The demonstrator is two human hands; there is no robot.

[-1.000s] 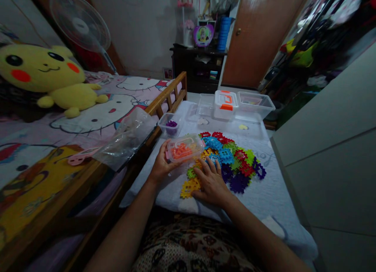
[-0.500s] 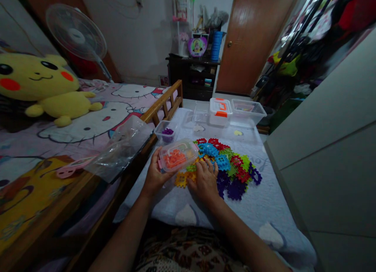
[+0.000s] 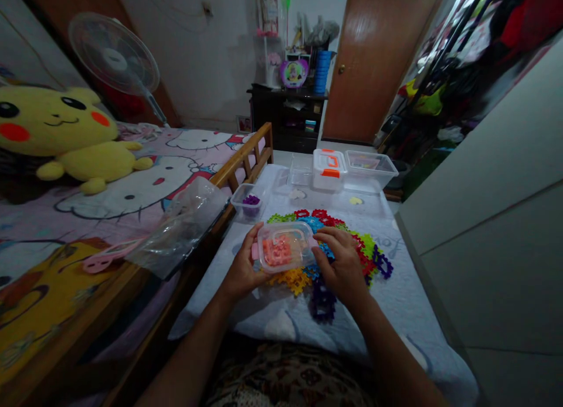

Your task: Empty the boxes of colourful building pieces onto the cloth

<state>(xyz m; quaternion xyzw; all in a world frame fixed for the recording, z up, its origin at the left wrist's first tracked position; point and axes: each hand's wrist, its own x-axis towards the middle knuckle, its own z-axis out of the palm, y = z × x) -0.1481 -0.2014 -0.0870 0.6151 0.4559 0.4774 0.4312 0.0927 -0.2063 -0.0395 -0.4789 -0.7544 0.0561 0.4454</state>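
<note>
A clear plastic box (image 3: 297, 234) with pink latches is held over the pile, its lid on and orange pieces (image 3: 278, 252) showing inside. My left hand (image 3: 244, 268) grips its left end, thumb below and fingers round the side. At the other end, my right hand (image 3: 343, 263) has its thumb and fingers closed on the right latch. Under and behind the box lie colourful plastic interlocking pieces: yellow ones (image 3: 295, 280), dark purple ones (image 3: 322, 301), and red ones (image 3: 325, 216). The box and my right hand hide part of the pile.
An open clear tub (image 3: 240, 200) holds purple pieces at the left. A lidded box (image 3: 329, 163) with orange clips and an open clear bin (image 3: 372, 175) stand at the table's back. A wooden bed rail (image 3: 246, 160) borders the left side, with a plastic bag (image 3: 185, 219) by it.
The box has moved right and slightly nearer in my left hand. My right hand has left the pieces and come up to the box's right latch. Some pieces under it have shifted.
</note>
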